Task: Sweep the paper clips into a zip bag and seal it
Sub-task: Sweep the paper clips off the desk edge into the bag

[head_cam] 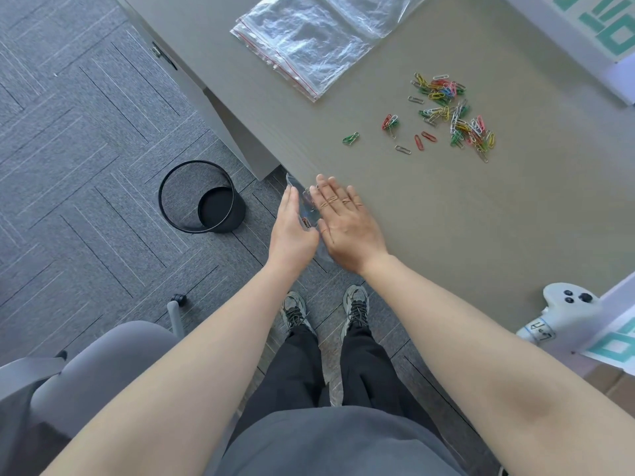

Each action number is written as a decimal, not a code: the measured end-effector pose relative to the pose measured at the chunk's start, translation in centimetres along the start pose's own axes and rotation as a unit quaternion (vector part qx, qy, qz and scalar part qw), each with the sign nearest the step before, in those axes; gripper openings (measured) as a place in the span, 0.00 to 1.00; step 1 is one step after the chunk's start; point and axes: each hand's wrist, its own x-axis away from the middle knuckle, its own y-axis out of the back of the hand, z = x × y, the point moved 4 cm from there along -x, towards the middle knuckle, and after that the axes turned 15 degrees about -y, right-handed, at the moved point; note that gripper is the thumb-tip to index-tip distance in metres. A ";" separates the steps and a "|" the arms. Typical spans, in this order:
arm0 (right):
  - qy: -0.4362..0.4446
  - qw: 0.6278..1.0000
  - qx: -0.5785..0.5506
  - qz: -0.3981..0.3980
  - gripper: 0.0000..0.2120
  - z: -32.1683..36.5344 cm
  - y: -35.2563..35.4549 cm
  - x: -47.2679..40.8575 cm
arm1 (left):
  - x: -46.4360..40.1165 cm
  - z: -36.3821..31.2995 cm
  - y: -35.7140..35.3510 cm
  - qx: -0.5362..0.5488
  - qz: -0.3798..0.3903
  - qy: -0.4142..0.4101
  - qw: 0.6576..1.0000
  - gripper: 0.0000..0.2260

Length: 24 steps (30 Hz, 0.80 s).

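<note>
at the near left edge of the grey counter: left hand, held off the edge on its side, fingers straight and together, against a clear zip bag that hangs at the counter's lip; whether its grip is clamped on the bag i cannot tell. right hand, palm down and flat on the counter at the edge, fingers spread, grip apart, touching the bag's mouth; a few clips show through the plastic between the two hands. paper clips, assorted colours, one loose scatter on the counter well apart from the hands, toward the far right, with a green stray nearest the edge. stack of spare zip bags, clear with red seal lines, flat at the far side of the counter. white controller, near right edge of the counter. black mesh waste bin, on the grey carpet just left of the counter. grey chair, lower left. two laced shoes on the floor below the hands.
</note>
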 end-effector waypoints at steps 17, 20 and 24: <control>-0.180 0.974 -0.113 -0.083 0.31 -6.7 5.1 -3.1 | -0.2 -0.6 0.5 0.006 0.007 0.026 1.000 0.35; -0.239 0.964 -0.061 -0.094 0.32 -10.2 6.8 -4.8 | -0.5 -1.0 0.3 -0.011 0.005 0.031 0.999 0.35; -0.282 0.954 -0.040 -0.093 0.32 -14.0 8.3 -6.5 | -0.9 -1.4 0.0 -0.028 -0.003 0.033 0.999 0.35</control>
